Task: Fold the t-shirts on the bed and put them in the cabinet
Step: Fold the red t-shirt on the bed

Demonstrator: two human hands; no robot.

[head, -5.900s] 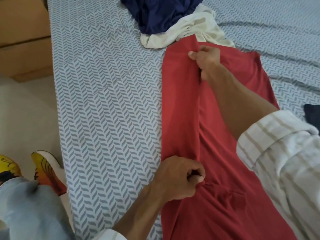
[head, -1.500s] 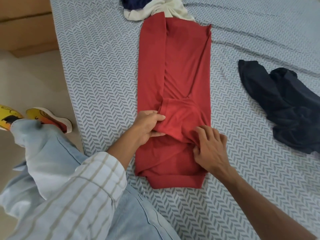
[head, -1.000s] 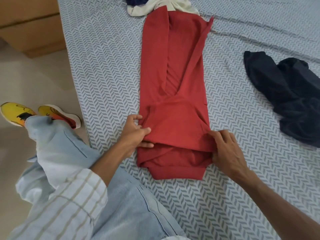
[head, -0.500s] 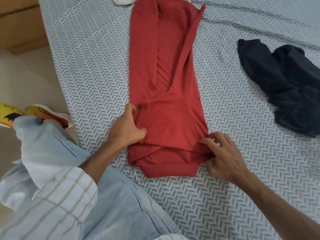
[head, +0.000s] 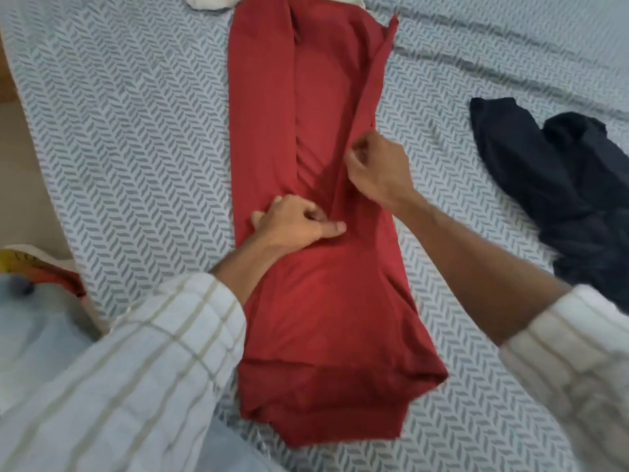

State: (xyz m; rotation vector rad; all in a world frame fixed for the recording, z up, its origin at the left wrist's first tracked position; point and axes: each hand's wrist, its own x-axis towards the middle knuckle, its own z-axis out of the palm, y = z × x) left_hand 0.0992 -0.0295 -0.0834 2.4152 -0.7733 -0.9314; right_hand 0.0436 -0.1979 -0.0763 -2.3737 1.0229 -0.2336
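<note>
**Both hands on the red shirt**

Head view: The red shirt [head: 323,301] lies lengthwise on the bed [head: 136,148], folded into a long narrow strip that runs away from me. Its near end is doubled over into a thicker block, with a darker hem band showing along the edge closest to me. The left side of the strip is a flat folded panel; the right side has a loose flap standing up along its edge.

My left hand [head: 296,223] rests on the middle of the shirt, fingers curled and bunched on the cloth at the centre crease, with one finger stretched out to the right along the fabric. My right hand [head: 377,168] is just beyond it and a little to the right, fingers curled, pinching the raised right flap of the shirt. The two hands are near each other but not touching. Both forearms come out of rolled striped sleeves [head: 153,369].

To the right, well apart from the red shirt, a dark shirt [head: 561,185] lies crumpled on the bed. At the far end of the red strip a bit of white cloth [head: 211,0] peeks in at the top edge, touching or just overlapping the red. At the left edge, off the bed, there is a yellow and orange shoe [head: 41,270] and my pale blue trouser leg [head: 37,342].
</note>
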